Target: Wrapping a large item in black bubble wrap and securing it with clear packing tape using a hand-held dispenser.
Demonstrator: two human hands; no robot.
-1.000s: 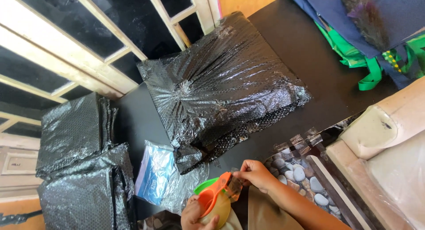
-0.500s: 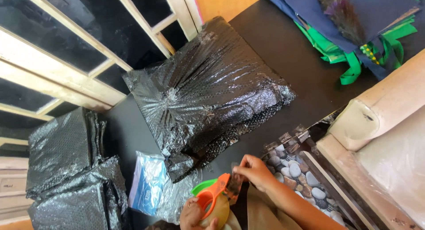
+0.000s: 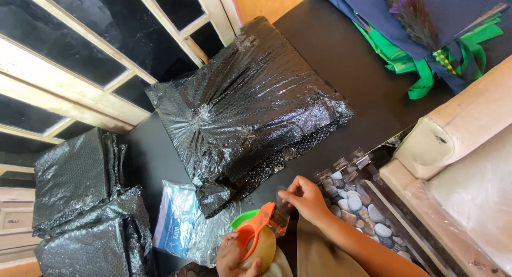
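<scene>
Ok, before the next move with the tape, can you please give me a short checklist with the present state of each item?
1. Tape dispenser gripped by left hand: ok.
2. Right hand pinches the tape end at the dispenser's blade: ok.
3. Enough tape pulled out: cannot tell.
4. Black bubble-wrap parcel lies flat on the dark table: ok.
5. Parcel's near flap closed: not ok, the lower corner hangs loose.
6. Spare tape strips stuck on the table edge: ok.

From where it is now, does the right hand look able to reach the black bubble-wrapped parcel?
Probably yes. The right hand pinches tape at the orange dispenser, just below the black bubble-wrapped parcel, and only bare dark tabletop lies between them.
</scene>
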